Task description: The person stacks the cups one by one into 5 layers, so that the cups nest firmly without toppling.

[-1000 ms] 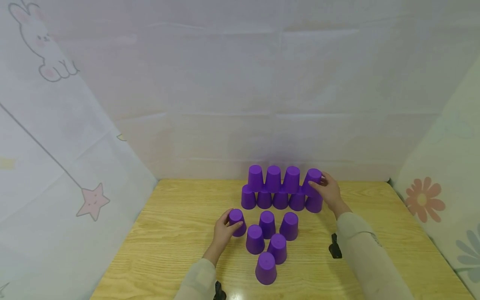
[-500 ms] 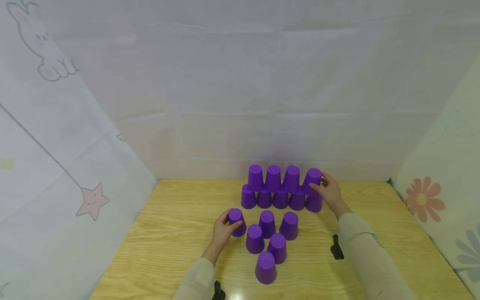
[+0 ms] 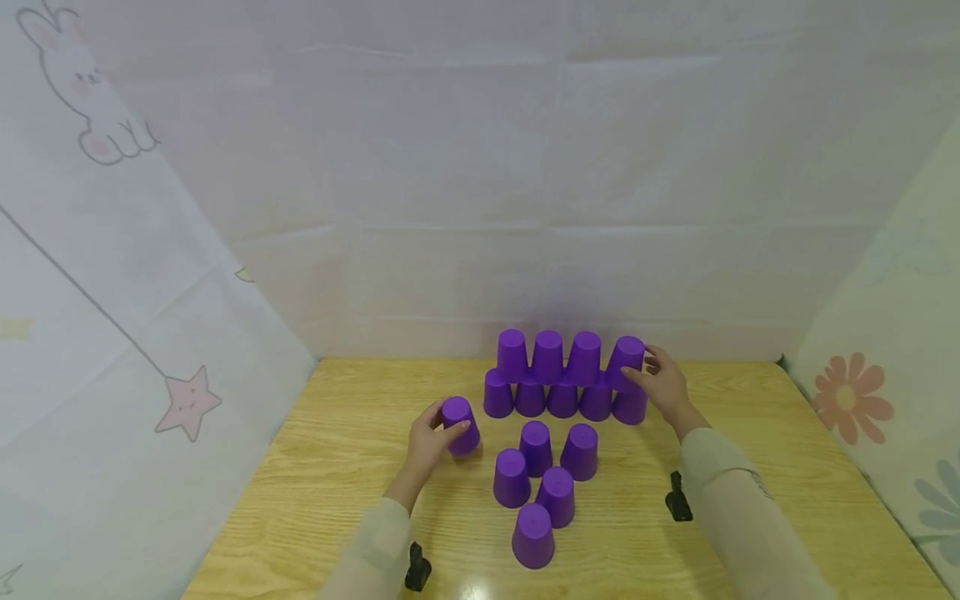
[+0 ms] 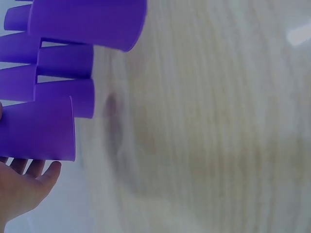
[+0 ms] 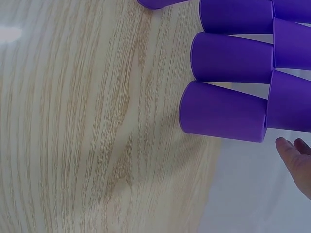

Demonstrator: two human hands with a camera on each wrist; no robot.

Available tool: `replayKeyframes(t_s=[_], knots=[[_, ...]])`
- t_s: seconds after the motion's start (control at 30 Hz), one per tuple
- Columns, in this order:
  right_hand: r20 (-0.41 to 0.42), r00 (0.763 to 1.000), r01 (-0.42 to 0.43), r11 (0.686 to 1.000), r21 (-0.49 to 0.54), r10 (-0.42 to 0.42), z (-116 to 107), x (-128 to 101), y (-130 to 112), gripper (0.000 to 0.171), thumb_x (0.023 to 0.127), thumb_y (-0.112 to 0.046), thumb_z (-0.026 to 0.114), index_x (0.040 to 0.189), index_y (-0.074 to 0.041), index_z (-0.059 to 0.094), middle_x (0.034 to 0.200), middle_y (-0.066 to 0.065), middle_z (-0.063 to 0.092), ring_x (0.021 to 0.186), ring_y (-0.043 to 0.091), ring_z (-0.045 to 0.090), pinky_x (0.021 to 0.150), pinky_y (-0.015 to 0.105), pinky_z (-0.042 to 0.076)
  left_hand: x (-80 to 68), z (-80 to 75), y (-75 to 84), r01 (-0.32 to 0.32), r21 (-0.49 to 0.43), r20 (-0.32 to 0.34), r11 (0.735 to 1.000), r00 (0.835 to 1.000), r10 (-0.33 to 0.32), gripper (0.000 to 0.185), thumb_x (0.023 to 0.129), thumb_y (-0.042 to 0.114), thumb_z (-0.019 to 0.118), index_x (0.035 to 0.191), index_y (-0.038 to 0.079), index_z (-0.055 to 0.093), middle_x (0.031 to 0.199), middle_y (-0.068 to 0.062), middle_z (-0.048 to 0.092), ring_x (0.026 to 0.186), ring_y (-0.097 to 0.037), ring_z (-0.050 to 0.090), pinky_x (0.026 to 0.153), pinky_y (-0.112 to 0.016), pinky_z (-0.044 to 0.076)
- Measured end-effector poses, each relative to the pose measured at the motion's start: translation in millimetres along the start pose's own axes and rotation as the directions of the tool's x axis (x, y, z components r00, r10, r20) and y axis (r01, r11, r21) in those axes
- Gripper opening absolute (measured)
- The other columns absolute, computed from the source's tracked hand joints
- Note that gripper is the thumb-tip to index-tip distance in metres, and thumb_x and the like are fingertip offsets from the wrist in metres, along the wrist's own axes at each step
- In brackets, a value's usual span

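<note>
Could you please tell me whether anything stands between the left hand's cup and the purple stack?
Nothing visible does; the loose cups stand nearer the person than the stack, right of the held cup.

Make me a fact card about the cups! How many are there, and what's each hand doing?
Cup color: purple
Total cups: fifteen
Bottom row: five cups
Top row: four cups
Loose cups: five, upside down on the table, in front of the rows
Left hand: holds one cup
Right hand: at the top row's right-end cup; grip unclear
</note>
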State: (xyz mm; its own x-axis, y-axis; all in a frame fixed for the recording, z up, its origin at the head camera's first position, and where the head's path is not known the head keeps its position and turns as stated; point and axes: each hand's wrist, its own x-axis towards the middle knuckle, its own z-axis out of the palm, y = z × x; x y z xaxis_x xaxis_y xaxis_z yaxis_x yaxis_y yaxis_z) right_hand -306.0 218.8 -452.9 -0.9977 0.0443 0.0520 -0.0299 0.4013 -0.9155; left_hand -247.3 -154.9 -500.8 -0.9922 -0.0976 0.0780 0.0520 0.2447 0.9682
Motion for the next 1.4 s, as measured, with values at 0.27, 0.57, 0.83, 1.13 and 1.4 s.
replayKeyframes(t_s=[0.27,0.57,0.83,1.13,1.4], knots=[[0.033,0.998,-0.046,0.998,-0.038,0.047,-5,-2,-5,0.075,0.09,-0.021,0.061,0.146,0.004,0.018,0.149,0.029,0.022,0.135,0.047,0.026,0.11,0.056,0.029,18.3,-15.2,21.7,0.002,0.023,0.002,1.0,1.0,-0.002,0.054,0.079,0.016,0.073,0.128,0.002,0.053,0.126,-0.021,0.057,0.123,-0.036,0.048,0.105,-0.051,0.039],[0.072,0.997,-0.022,0.999,-0.036,0.024,-9,-14,-4,0.078,0.091,-0.025,0.06,0.147,0.004,0.014,0.149,0.029,0.021,0.135,0.047,0.024,0.108,0.056,0.03,39.7,-22.5,53.5,-0.066,0.03,0.016,0.997,0.998,0.066,0.055,0.079,0.016,0.073,0.128,0.004,0.053,0.125,-0.02,0.057,0.122,-0.034,0.05,0.105,-0.05,0.039],[0.084,0.996,0.035,0.999,0.004,-0.035,-8,-22,1,0.078,0.089,-0.027,0.063,0.146,0.004,0.018,0.146,0.031,0.025,0.132,0.048,0.029,0.106,0.057,0.033,54.0,-21.0,80.1,-0.117,0.026,0.044,0.993,0.992,0.116,0.052,0.08,0.016,0.073,0.127,0.005,0.054,0.125,-0.018,0.058,0.121,-0.031,0.052,0.105,-0.045,0.041],[0.087,0.993,0.076,0.996,0.041,-0.08,-4,-39,0,0.074,0.089,-0.027,0.063,0.146,-0.001,0.024,0.141,0.03,0.037,0.13,0.046,0.034,0.104,0.058,0.035,67.3,-19.4,105.8,-0.086,0.039,0.083,0.996,0.993,0.083,0.053,0.081,0.021,0.072,0.128,0.007,0.053,0.126,-0.016,0.058,0.119,-0.029,0.053,0.102,-0.041,0.044],[0.082,0.988,0.124,0.986,0.11,-0.133,8,-62,0,0.066,0.089,-0.018,0.063,0.142,0.003,0.029,0.139,0.029,0.041,0.127,0.044,0.041,0.105,0.054,0.036,73.3,-13.4,123.5,-0.105,0.049,0.109,0.993,0.989,0.099,0.054,0.081,0.027,0.072,0.129,0.01,0.053,0.123,-0.013,0.06,0.115,-0.026,0.056,0.1,-0.039,0.046]])
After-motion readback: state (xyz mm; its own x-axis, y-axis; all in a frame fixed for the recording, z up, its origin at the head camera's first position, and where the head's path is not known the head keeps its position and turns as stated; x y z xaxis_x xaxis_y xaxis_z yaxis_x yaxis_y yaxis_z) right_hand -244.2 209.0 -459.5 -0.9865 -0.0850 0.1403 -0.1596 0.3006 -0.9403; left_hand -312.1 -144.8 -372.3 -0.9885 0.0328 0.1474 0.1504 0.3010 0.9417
